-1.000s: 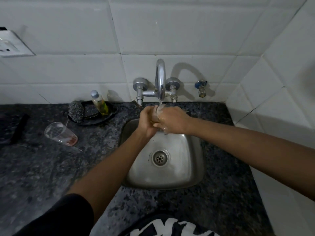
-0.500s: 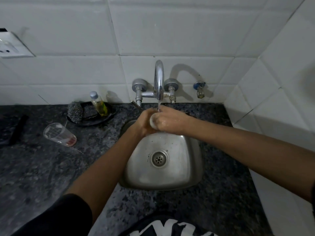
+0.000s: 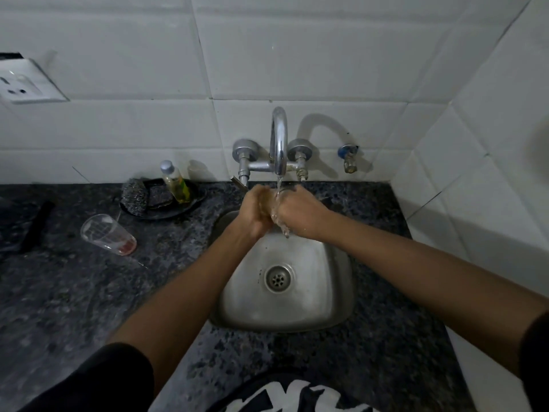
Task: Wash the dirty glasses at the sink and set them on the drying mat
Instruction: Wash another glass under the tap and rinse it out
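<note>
Over the back of the steel sink [image 3: 326, 292], my left hand [image 3: 254, 212] and my right hand [image 3: 301, 215] are pressed together around a clear glass [image 3: 274, 208]. My fingers mostly hide the glass. Water runs from the chrome tap [image 3: 279, 138] onto it and splashes off below my hands. A second clear glass [image 3: 108, 234] stands tilted on the dark granite counter [image 3: 89, 292] to the left, with red residue at its bottom.
A black dish [image 3: 166, 212] behind the left glass holds a steel scrubber [image 3: 135, 197] and a small soap bottle [image 3: 175, 181]. A dark flat object [image 3: 35, 221] lies at the far left. White tiled walls close the back and right; a wall socket [image 3: 23, 81] is at upper left.
The glass's round end showed between my hands half a second ago; now my fingers and the water stream cover it. My hands stay under the tap.
</note>
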`<state>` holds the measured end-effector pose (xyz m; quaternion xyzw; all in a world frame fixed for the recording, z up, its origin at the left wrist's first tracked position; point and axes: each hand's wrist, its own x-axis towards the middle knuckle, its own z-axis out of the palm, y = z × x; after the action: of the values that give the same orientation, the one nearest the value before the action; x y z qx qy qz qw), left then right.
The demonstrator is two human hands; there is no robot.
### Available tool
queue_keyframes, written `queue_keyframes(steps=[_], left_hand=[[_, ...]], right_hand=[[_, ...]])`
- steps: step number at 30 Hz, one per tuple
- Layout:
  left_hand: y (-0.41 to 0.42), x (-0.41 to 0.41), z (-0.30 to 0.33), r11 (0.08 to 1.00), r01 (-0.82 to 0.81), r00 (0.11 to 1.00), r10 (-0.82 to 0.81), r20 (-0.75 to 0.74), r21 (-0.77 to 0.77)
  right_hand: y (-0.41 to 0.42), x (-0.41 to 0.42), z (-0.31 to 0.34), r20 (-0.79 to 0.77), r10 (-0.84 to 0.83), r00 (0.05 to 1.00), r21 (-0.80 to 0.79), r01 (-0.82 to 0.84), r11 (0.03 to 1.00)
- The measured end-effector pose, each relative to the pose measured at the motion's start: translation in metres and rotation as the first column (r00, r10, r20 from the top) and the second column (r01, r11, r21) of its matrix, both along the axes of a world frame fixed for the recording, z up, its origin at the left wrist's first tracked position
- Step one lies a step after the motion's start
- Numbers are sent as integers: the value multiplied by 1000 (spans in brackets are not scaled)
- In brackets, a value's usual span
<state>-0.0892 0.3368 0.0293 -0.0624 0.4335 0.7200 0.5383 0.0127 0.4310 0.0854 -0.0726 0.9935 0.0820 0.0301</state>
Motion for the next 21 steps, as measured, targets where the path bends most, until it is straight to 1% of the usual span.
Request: queue_keyframes(steps=[1, 2, 3, 4, 5, 6, 7, 8, 9, 10, 11, 12, 14, 16, 17, 19, 21], left_hand=[[1, 2, -1, 999, -43, 999, 43, -8, 15], [-1, 3, -3, 997, -75, 997, 76, -23, 23], [-3, 4, -4, 995, -97, 994, 98, -40, 26], [-6, 4, -5, 992, -118, 991, 120, -56, 36], [-9, 4, -6, 989, -136, 987, 139, -76, 53], [-11, 4, -6, 987, -144, 984, 151, -98, 78], [-14, 4, -7, 984, -156, 979, 166, -117, 88], [-16, 5, -7, 980, -177, 973, 188, -131, 92], [-18, 5, -8, 973, -209, 965, 221, -138, 94], [-20, 7, -8, 969, -228, 959, 240, -150, 96], [-21, 7, -11, 964, -248, 953, 261, -156, 97], [-22, 8, -11, 959, -270, 947, 280, -158, 85], [-23, 12, -10, 954, -297, 931, 296, -215, 32], [-24, 13, -9, 955, -294, 910, 293, -294, 41], [-24, 14, -9, 956, -289, 901, 289, -323, 49], [-25, 18, -5, 954, -294, 879, 291, -378, 51], [-26, 20, -3, 959, -279, 852, 273, -447, 55]], right_hand=[[-2, -1, -2, 15, -100, 995, -148, 102, 984], [-3, -1, -4, 25, -160, 987, -319, 159, 934], [-4, -1, -5, 49, -196, 979, -489, 195, 850], [-3, 2, -5, 72, -225, 972, -642, 218, 735], [-3, 6, -4, 94, -286, 954, -758, 255, 600], [-2, 11, -5, 99, -371, 923, -828, 283, 483], [-3, 16, -5, 74, -460, 885, -865, 287, 412], [-4, 22, -7, -1, -535, 845, -873, 260, 413], [-5, 26, -8, -81, -584, 808, -869, 230, 438], [-7, 30, -11, -148, -611, 778, -848, 218, 483], [-8, 32, -12, -180, -624, 760, -817, 238, 525], [-8, 33, -16, -173, -630, 757, -786, 279, 551], [-9, 34, -19, -51, -617, 785, -744, 382, 548], [-11, 35, -22, 109, -588, 802, -729, 467, 501], [-12, 33, -23, 155, -572, 805, -732, 483, 481], [-14, 31, -27, 195, -549, 813, -745, 487, 456], [-16, 28, -30, 236, -550, 801, -754, 508, 417]])
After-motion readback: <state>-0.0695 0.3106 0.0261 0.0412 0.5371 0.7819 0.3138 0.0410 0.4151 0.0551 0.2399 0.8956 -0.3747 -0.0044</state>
